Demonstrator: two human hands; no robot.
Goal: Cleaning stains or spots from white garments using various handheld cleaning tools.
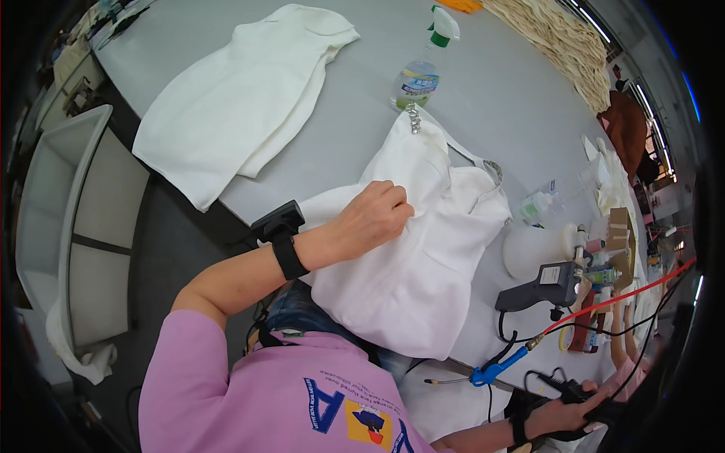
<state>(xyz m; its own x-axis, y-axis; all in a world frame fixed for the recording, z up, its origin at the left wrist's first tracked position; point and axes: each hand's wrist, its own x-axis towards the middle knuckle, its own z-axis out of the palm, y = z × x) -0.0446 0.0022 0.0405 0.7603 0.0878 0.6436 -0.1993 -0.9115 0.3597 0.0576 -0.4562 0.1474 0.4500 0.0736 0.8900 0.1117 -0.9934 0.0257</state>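
Note:
A white strapped dress (pixel 396 283) with rhinestone trim lies over the near table edge and my lap. My left hand (pixel 379 212) rests on its bodice, fingers curled in and pinching the fabric near the middle seam. At the lower right, my right hand (pixel 563 416) is closed around a black tool (pixel 569 390), partly lost in the dark rim. Between the dress and that hand lies a blue air blow gun (pixel 501 365) with a thin metal nozzle and a red hose (pixel 628 297). Farther up the table lies a second white garment (pixel 249 102), spread flat.
A clear spray bottle (pixel 419 82) stands beyond the dress. To the right are a grey spray gun (pixel 538 289) with a white tank (pixel 532 249), another bottle (pixel 538 206) and a cardboard box (pixel 620 243). Another person's arms (pixel 623 334) show at far right. A plastic bin (pixel 85 226) stands left.

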